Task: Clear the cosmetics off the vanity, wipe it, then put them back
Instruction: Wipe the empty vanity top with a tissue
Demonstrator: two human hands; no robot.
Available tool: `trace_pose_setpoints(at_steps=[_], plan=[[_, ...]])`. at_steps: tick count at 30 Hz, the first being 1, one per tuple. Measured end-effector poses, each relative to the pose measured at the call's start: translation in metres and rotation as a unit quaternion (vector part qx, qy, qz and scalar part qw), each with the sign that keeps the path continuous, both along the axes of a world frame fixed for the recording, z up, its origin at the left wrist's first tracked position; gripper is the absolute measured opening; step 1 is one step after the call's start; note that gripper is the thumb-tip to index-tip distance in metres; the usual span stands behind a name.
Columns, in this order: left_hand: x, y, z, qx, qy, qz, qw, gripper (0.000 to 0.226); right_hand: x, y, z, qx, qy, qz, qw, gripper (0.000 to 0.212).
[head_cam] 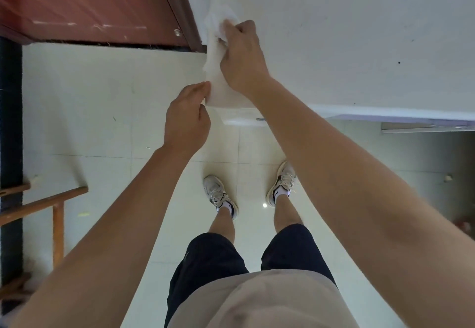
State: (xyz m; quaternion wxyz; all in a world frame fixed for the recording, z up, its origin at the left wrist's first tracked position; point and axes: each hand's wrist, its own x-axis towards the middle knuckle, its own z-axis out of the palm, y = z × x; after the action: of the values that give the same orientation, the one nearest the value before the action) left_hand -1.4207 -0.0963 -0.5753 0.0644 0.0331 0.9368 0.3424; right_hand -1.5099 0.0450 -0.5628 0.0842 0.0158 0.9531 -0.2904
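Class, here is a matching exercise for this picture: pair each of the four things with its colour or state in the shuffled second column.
1 left hand
2 right hand
3 door
4 shorts

A red-brown
B grips the upper part of the white wipe
C black
D pinches the lower corner of the white wipe

Pairs: 1-D, 2-B, 3-A, 4-C

Red-brown door (90, 1), pale tiled floor (90, 101), wooden frame (57, 225) — perhaps a chair
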Motion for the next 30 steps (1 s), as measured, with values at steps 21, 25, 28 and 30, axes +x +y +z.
trace_pose_setpoints(at_steps=[21,25,28,30], plan=[[-0.001,0.011,-0.002,-0.084,-0.009,0.029,0.996,0.040,-0.009,0.022,-0.008,0.147,0.039,-0.040,0.988,0.061],[-0.001,0.013,-0.002,-0.121,0.003,0.028,0.992,0.041,-0.013,0.019,-0.001,0.003,0.049,-0.071,0.996,0.052],[-0.001,0.017,0.000,-0.134,0.002,0.037,0.990,0.039,-0.002,0.081,0.003,-0.036,0.154,-0.159,0.975,0.055],[-0.001,0.017,0.001,-0.141,-0.007,0.033,0.989,0.040,0.013,0.145,-0.002,0.025,0.198,-0.246,0.949,0.053]])
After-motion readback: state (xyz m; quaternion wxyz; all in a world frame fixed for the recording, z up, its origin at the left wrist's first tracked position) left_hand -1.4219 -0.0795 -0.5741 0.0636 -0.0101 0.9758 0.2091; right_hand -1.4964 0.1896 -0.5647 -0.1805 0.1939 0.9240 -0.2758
